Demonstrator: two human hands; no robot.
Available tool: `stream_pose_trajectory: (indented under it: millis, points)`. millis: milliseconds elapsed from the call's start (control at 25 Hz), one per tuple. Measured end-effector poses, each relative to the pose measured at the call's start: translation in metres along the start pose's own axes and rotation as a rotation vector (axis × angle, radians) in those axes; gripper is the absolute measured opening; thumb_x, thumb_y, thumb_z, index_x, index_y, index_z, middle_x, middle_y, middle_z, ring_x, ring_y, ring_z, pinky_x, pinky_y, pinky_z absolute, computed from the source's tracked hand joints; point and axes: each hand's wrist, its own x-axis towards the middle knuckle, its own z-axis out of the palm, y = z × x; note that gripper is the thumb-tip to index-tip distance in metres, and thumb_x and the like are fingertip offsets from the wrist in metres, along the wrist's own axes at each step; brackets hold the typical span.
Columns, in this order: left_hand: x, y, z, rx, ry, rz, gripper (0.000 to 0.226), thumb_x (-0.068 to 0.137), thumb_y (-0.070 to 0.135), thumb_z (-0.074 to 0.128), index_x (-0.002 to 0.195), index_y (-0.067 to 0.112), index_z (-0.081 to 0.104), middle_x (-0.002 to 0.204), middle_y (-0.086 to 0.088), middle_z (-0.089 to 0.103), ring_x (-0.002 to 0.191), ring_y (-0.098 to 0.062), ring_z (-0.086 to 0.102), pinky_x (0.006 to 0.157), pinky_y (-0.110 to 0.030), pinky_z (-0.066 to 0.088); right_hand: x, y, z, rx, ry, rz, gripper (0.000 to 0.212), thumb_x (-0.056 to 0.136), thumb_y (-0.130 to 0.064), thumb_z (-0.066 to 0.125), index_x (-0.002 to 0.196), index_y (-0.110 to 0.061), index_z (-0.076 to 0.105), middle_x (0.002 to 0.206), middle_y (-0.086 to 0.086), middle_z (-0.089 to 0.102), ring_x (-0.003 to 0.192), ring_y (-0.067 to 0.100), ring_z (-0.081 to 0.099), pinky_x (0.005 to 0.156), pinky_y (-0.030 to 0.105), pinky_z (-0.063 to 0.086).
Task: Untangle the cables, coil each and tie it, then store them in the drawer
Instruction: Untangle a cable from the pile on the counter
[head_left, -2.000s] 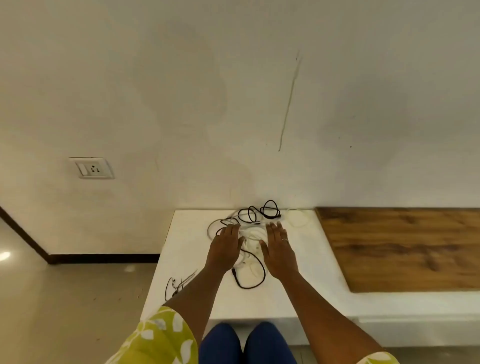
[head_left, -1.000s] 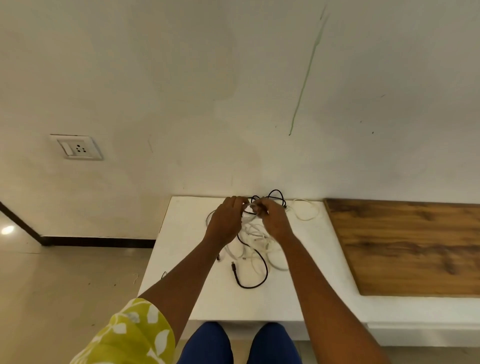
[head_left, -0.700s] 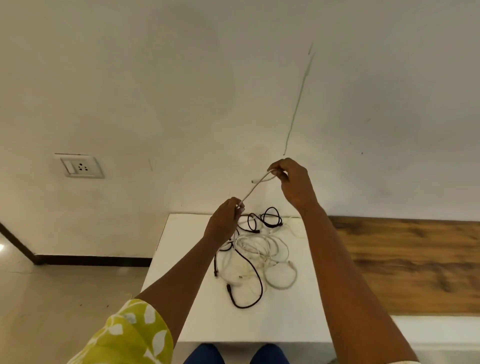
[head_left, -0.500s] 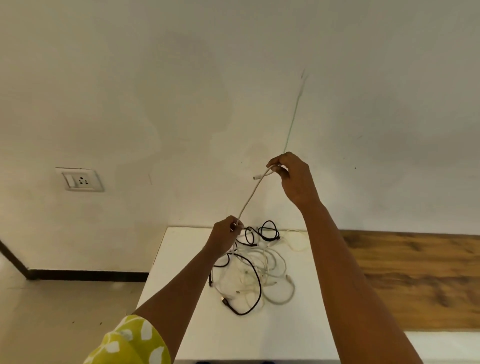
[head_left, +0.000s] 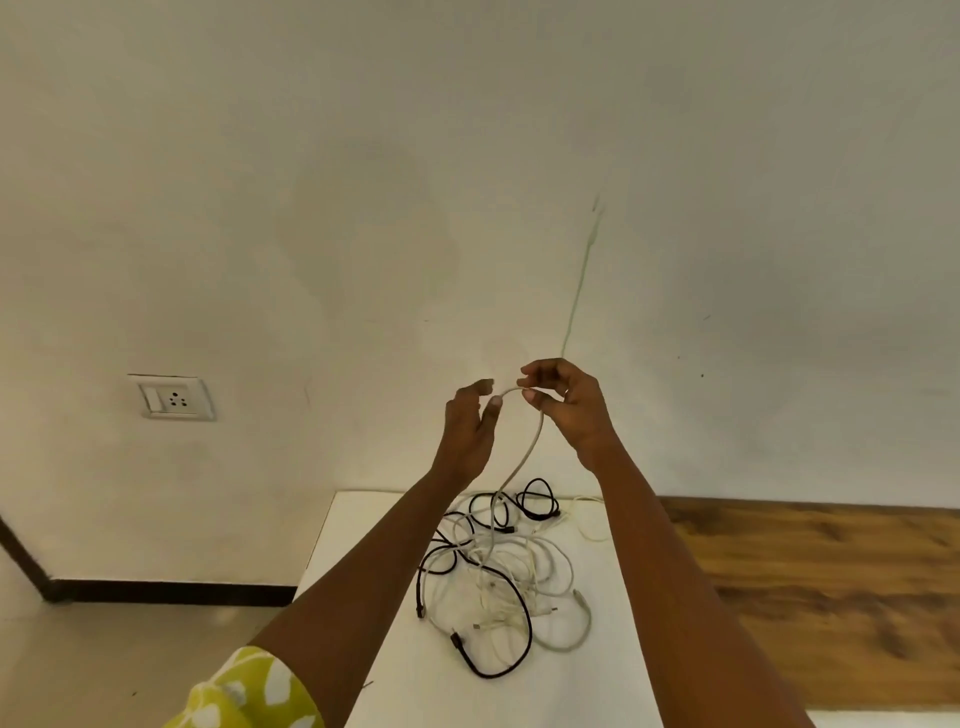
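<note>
A tangle of black and white cables (head_left: 498, 577) lies on the white table (head_left: 363, 545). One white cable (head_left: 524, 457) rises out of the pile in front of the wall. My right hand (head_left: 569, 405) pinches its upper end between thumb and fingers. My left hand (head_left: 470, 421) is raised close beside it, fingers relaxed, its thumb touching the cable's bent top. No drawer is in view.
A wooden surface (head_left: 821, 587) adjoins the white table on the right. A wall socket (head_left: 174, 399) sits on the wall at the left. Tiled floor (head_left: 130, 660) lies to the left below the table.
My left hand has let go of the cable low over the pile and risen up next to my right hand. The white cable now hangs down from my right hand.
</note>
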Motion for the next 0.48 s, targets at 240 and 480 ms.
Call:
stream_pose_trajectory:
  millis: [240,480]
  points:
    - [0.009,0.029,-0.007,-0.381,-0.160,-0.329,0.029,0.103,0.029,0.034,0.087,0.014,0.053,0.070,0.000,0.046,0.056,-0.010,0.044,0.058,-0.018,0.042,0.007,-0.003,0.007,-0.021,0.094,-0.001,0.030,0.085,0.010,0.057,0.111,-0.004,0.061,0.110,0.009,0.065,0.091,0.014,0.060,0.074,0.008,0.049]
    - [0.029,0.069,-0.025,-0.600,-0.133,-0.365,0.031,0.103,0.025,0.033,0.078,0.015,0.049,0.061,0.002,0.038,0.039,-0.005,0.032,0.045,-0.018,0.028,-0.003,0.013,0.022,0.033,0.019,0.077,0.025,0.091,0.005,0.048,0.111,-0.005,0.058,0.081,0.007,0.065,0.077,0.018,0.065,0.079,0.021,0.054]
